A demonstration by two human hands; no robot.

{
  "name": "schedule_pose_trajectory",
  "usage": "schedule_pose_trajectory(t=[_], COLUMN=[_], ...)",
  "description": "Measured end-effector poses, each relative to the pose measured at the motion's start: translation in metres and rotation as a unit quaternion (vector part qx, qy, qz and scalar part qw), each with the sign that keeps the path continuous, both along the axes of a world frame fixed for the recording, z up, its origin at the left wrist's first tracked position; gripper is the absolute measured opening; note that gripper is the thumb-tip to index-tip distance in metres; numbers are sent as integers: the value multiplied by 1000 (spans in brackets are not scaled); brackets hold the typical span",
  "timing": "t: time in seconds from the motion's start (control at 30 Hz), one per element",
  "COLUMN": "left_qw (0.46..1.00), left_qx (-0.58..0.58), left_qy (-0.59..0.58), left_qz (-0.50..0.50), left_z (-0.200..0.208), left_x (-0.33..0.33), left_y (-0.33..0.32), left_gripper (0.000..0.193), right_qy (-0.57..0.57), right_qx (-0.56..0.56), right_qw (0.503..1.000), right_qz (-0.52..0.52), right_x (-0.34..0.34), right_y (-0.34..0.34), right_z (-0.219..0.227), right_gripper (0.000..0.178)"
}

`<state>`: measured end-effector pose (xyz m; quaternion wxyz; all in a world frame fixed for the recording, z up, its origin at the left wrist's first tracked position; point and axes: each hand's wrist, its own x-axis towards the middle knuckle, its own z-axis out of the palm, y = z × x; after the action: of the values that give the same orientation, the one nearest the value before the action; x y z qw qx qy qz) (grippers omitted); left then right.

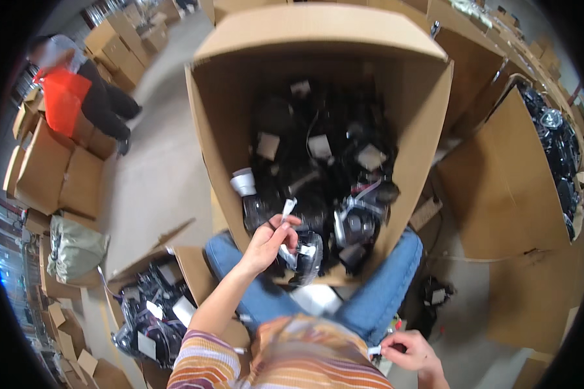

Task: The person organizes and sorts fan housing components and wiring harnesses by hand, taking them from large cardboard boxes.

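Observation:
My left hand (266, 247) is over the front of a deep cardboard box (418, 123), its thumb and fingers pinched on a small white strip (289, 207). Below those fingers is a lamp-like part with a clear lens (309, 256); I cannot tell whether the hand touches it. Many black plastic parts, some bearing pale labels, fill the box bottom. At the lower right, beside my thigh, my right hand (409, 352) pinches a small white piece (374, 350) between thumb and fingers. A white cup-shaped piece (243, 181) stands at the box's left wall.
A smaller box of black lamp-like parts (152, 318) stands at the lower left. To the right, a large cardboard panel (503, 175) leans beside more such parts (548, 129). A person in an orange vest (65, 97) is across the aisle, near stacked cartons (117, 45).

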<state>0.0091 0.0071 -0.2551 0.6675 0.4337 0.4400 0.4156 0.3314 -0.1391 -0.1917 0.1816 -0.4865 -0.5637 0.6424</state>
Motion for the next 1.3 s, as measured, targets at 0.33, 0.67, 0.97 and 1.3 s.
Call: schedule_pose_trajectory(t=[0.33,0.67,0.97,1.3], left_qw=[974,943,991,922], left_qx=[9,-55,6,328], left_qy=[139,-78,19,194], left_qz=[-178,-318,-130,-64], left_z=[7,-2,-3,-12], left_x=[40,23,42,52], left_y=[-66,-77,-94,-95], left_gripper=[32,37,34,41], right_qy=[27,46,85,163], right_qx=[114,102,43,-151], right_qw=[993,994,995,965], right_qz=[5,5,3,-142], right_x=[-62,-66,-70,-86], right_y=[44,62,61,46], right_z=[-12,-24,-31,-43], right_gripper=[8,7,7,8])
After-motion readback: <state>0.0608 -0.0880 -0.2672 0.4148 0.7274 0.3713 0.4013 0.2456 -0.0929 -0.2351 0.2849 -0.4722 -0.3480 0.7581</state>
